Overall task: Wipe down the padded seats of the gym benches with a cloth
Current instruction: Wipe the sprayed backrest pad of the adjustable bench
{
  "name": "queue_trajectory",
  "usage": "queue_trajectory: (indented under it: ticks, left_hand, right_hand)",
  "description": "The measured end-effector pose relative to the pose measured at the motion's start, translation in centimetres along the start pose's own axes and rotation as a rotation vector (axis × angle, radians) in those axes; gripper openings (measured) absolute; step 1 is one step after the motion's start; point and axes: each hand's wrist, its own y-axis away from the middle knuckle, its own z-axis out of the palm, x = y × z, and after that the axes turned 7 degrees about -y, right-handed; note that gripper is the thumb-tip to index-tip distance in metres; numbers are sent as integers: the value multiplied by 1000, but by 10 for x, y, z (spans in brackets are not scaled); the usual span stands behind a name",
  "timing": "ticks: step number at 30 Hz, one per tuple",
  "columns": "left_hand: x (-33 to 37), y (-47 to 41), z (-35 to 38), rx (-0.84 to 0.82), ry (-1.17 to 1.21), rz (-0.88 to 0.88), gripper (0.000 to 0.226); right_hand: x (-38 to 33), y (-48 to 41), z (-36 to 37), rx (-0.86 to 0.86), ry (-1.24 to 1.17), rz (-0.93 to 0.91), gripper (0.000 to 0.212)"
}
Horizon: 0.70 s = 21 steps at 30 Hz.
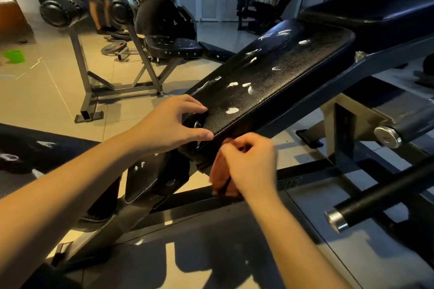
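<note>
Cloth (222, 182), reddish-brown, is bunched in my right hand (250, 164), fingers curled tight round it. It hangs just below the near end of the sloped seat pad (277, 73) and is not yet on the top surface. My left hand (172, 122) lies over that same near end, fingers spread on top and thumb along the edge, resting rather than clamping. White patches (232, 110) are scattered up the black pad. I cannot tell whether they are cleaner, foam or worn spots. Judged stage: start of this pad, wiping not begun. Risks noted: the cloth is wadded small, so a pass may touch only a narrow strip and smear the patches instead of lifting them. My left hand sits in the line of any upward stroke and would block or catch the cloth. The hanging tail is near the dark frame (164, 197) under the pad and could snag there as I lift. A hard push up the slope may rock the pad if its hinge is loose, which cannot be judged from here.
</note>
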Motion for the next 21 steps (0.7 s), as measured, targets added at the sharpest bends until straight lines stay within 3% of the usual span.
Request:
queue_trajectory:
  ticks: [2,4,8,10,13,19,21]
  left_hand:
    - [-2,2,2,-6,1,14,70]
    - [-2,2,3,-5,-4,18,70]
    - [-1,0,1,5,-19,-12,73]
    - [1,-1,0,-3,1,-16,79]
    - [-1,1,1,-14,18,-13,81]
    - [-5,0,3,2,-10,-13,75]
    - [-4,-2,2,5,-7,-8,74]
  right_hand:
    - [-6,-9,-13,148,-76,-61,6]
    - [-3,-4,-8,184,-122,-81,7]
    - [10,15,18,-98,7,3,15]
    - [7,6,10,-137,42,-22,18]
    - [-5,-11,-15,6,-2,-85,12]
    - [-25,-30,-61,545,-222,-201,17]
    - [-27,-31,-61,587,-326,-193,21]
